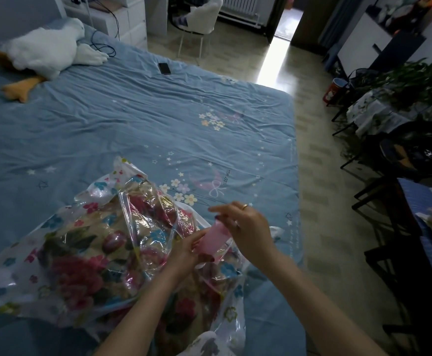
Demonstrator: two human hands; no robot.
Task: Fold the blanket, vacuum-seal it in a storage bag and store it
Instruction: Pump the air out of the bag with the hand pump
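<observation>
Crinkled clear storage bag (122,209) around plush floral blanket (81,265), on blue bed (132,119). Left hand (186,250) and right hand (248,227), fingers curled, pinching smooth pink piece (213,240).

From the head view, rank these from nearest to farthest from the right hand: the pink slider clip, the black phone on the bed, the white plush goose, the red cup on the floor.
1. The pink slider clip, touching the right hand at the bag's edge.
2. The red cup, on the floor, right of the bed.
3. The black phone, at the bed's far edge.
4. The white plush goose, far left corner of the bed.
</observation>
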